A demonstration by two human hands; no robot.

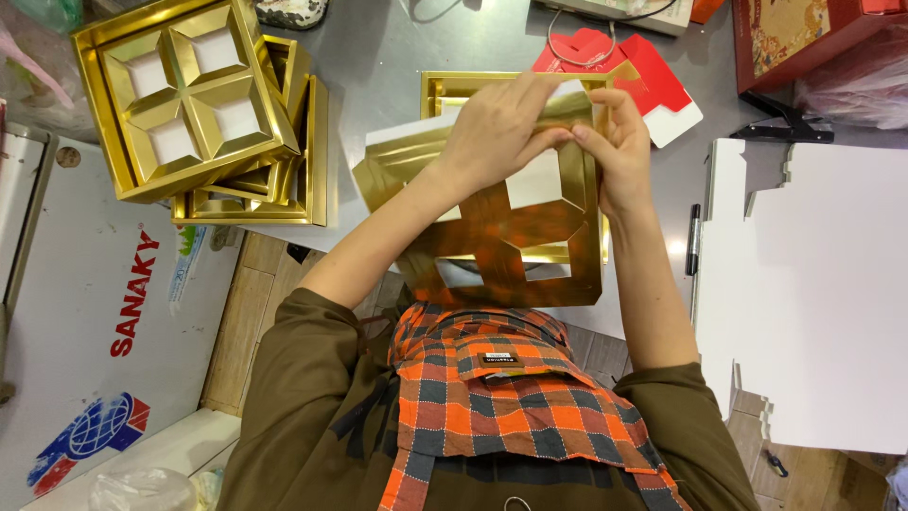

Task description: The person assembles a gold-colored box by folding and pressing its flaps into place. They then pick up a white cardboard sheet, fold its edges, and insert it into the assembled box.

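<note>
Both my hands pinch the far edge of a gold cardboard insert [511, 237]: my left hand [497, 128] folds over its top, fingers pressed on the flap, and my right hand [619, 142] nips the corner. The insert tilts above the grey table [378, 66], just near of a gold tray [445, 90]. Finished gold trays [189, 104] are stacked far left.
</note>
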